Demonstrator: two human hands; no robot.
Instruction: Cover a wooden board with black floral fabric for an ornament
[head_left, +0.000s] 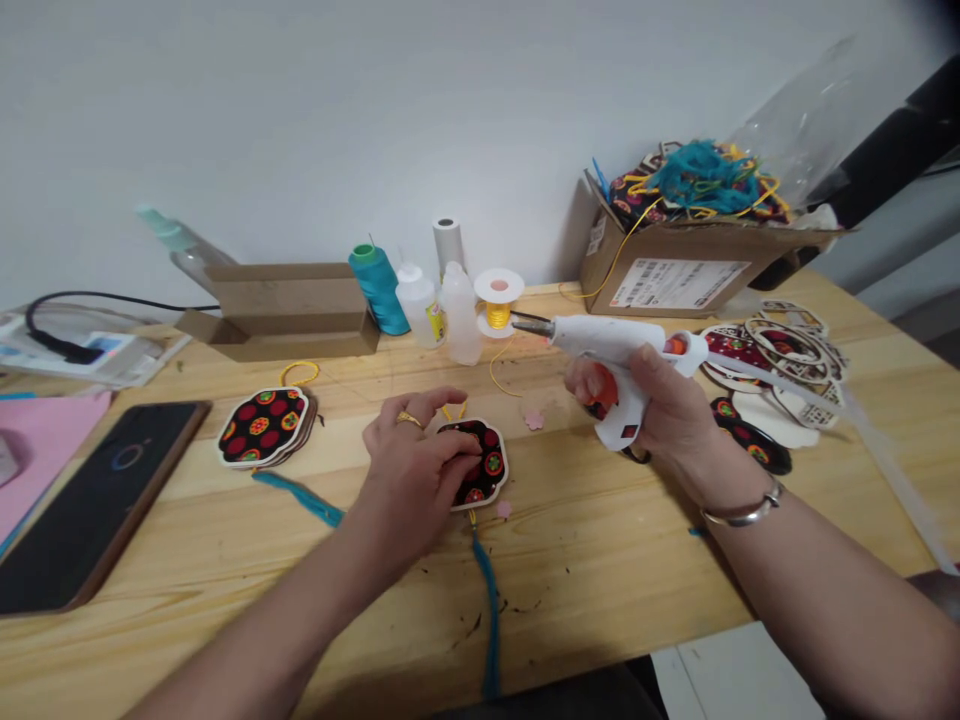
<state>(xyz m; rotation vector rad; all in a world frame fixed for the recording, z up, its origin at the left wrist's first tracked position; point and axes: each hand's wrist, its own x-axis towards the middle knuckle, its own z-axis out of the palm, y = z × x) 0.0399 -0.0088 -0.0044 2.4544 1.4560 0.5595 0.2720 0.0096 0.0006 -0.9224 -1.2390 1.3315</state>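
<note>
Right hand (664,410) is wrapped around the glue gun (609,335) — left hand (416,455) has fingertips on the black patterned ornament (492,468) lying on the table (615,560), can't tell if they're pinching anything.

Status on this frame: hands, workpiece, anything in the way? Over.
Right hand gripping white glue gun, held above table. Left hand on patterned ornament, partly covering it. Pink flower cutout lying close by.

Dim, diffuse light across the wall (300,120), soft shadows, slight blur, stretched edges.
</note>
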